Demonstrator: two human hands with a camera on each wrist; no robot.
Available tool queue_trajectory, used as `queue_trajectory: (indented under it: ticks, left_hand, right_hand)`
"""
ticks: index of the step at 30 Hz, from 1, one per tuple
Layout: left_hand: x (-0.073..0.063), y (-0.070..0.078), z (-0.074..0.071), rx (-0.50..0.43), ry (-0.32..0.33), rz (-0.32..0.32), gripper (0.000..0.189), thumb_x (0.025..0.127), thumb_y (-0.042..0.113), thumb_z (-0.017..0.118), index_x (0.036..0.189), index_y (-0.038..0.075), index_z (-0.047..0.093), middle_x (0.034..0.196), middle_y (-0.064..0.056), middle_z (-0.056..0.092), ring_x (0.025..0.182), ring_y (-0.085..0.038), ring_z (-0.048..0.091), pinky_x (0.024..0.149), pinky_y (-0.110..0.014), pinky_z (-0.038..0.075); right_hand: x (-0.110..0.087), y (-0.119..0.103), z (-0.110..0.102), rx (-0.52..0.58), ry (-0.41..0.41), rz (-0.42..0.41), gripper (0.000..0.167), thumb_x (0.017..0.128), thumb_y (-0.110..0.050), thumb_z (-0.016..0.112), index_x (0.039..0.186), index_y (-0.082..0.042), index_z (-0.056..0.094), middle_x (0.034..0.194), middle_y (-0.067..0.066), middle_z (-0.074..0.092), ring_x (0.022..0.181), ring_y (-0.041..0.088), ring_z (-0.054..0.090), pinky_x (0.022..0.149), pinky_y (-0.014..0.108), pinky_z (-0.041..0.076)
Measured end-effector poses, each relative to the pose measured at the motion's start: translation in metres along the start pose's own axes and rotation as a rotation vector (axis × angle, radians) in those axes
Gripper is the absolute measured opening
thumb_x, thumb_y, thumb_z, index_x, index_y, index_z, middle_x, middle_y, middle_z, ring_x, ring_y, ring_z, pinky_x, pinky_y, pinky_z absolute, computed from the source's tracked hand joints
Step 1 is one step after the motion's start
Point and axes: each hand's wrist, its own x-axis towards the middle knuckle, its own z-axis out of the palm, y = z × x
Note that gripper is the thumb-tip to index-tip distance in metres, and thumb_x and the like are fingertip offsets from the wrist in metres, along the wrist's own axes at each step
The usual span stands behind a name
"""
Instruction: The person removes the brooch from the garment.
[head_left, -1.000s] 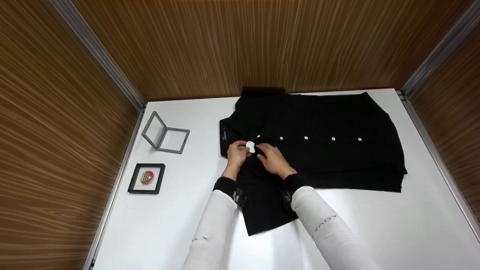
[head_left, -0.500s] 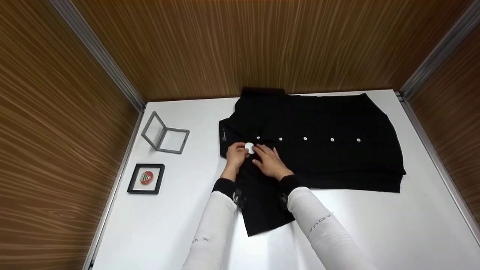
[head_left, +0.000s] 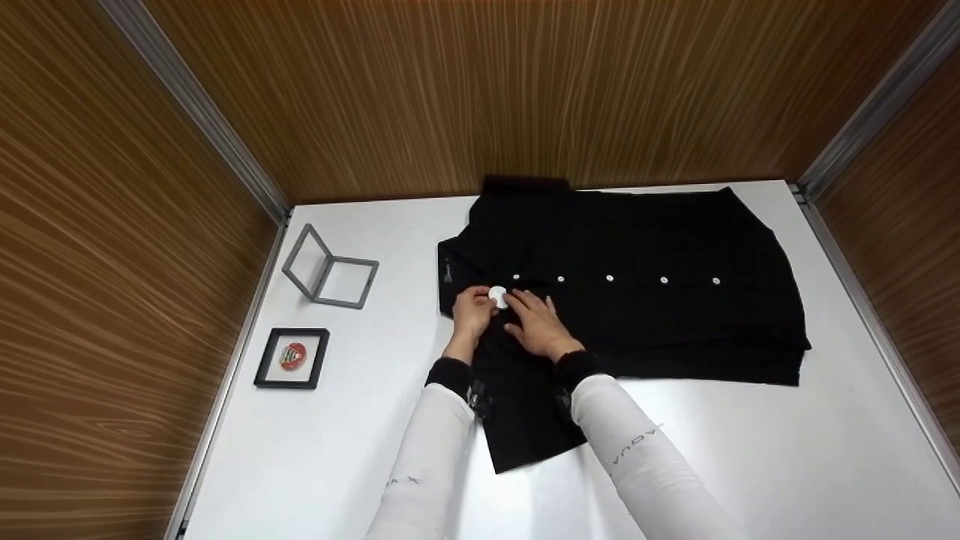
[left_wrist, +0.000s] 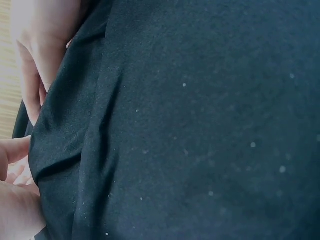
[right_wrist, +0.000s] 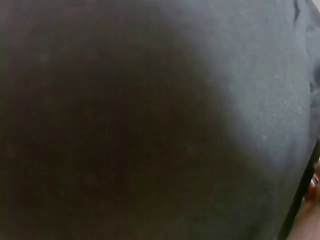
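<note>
A black short-sleeved shirt [head_left: 637,330] with white buttons lies spread with its collar to the left. Between thumb and fingers, my left hand [head_left: 470,313] pinches a small white round disc [head_left: 497,296] close over the shirt front, near the collar. From the other side my right hand [head_left: 538,324] reaches in, its fairly straight fingertips at the disc's edge and its thumb apart. Black cloth fills most of both wrist views; in the left wrist view parts of both hands show at the left edge, the disc hidden.
A grey hinged frame [head_left: 346,303] stands unfolded on the white table [head_left: 360,427] at the left. Nearer lies a black frame [head_left: 321,360] with a red round badge [head_left: 292,356] inside. Wood-grain panels [head_left: 480,90] enclose the back and sides.
My right hand has shifted slightly left, its fingertips closer onto the disc's edge. The disc has moved slightly left and toward me, while my left hand stays pinching it.
</note>
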Motion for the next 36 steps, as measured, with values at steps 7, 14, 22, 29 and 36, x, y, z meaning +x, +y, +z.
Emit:
queue_trajectory:
  ticks: [7, 14, 22, 29, 36]
  left_hand:
    - [-0.0005, -0.0016, -0.0007, 0.062, 0.016, 0.03, 0.023, 0.085, -0.003, 0.063, 0.107, -0.007, 0.064, 0.089, -0.015, 0.071, 0.07, -0.018, 0.069, 0.062, -0.02, 0.053]
    - [0.0005, -0.0025, -0.0008, 0.059, 0.011, 0.032, 0.021, 0.085, -0.002, 0.064, 0.106, -0.007, 0.066, 0.09, -0.016, 0.071, 0.071, -0.018, 0.068, 0.063, -0.021, 0.053]
    - [0.0002, -0.0006, 0.0007, 0.022, 0.009, 0.025, 0.02, 0.086, -0.005, 0.062, 0.105, -0.009, 0.065, 0.091, -0.018, 0.071, 0.075, -0.022, 0.07, 0.065, -0.022, 0.055]
    - [-0.0006, 0.0005, 0.0012, 0.008, 0.0, 0.016, 0.02, 0.086, -0.005, 0.063, 0.105, -0.009, 0.065, 0.091, -0.018, 0.071, 0.075, -0.022, 0.069, 0.066, -0.023, 0.055]
    - [-0.0004, -0.0006, -0.0008, -0.012, 0.001, 0.011, 0.02, 0.085, -0.007, 0.063, 0.104, -0.01, 0.065, 0.089, -0.018, 0.071, 0.075, -0.021, 0.069, 0.067, -0.023, 0.055]
  right_hand:
    - [-0.0001, -0.0018, 0.0016, -0.015, 0.032, -0.014, 0.055, 0.094, -0.024, 0.062, 0.143, -0.008, 0.043, 0.148, 0.017, 0.037, 0.139, 0.038, 0.029, 0.11, 0.064, 0.016]
    - [0.0003, -0.0029, 0.0016, -0.016, 0.031, -0.001, 0.054, 0.094, -0.024, 0.062, 0.143, -0.009, 0.043, 0.148, 0.017, 0.038, 0.139, 0.038, 0.029, 0.11, 0.063, 0.016]
    - [0.0012, -0.0011, 0.003, -0.02, 0.024, 0.018, 0.055, 0.095, -0.025, 0.061, 0.144, -0.009, 0.043, 0.15, 0.016, 0.036, 0.14, 0.036, 0.027, 0.111, 0.062, 0.015]
    - [0.0014, -0.0017, 0.0013, -0.021, 0.022, 0.03, 0.055, 0.094, -0.025, 0.062, 0.144, -0.011, 0.043, 0.149, 0.015, 0.037, 0.14, 0.035, 0.028, 0.112, 0.061, 0.015]
    - [0.0037, -0.0035, 0.0011, -0.012, -0.024, 0.055, 0.055, 0.096, -0.027, 0.06, 0.145, -0.013, 0.041, 0.152, 0.013, 0.033, 0.142, 0.033, 0.024, 0.113, 0.059, 0.012]
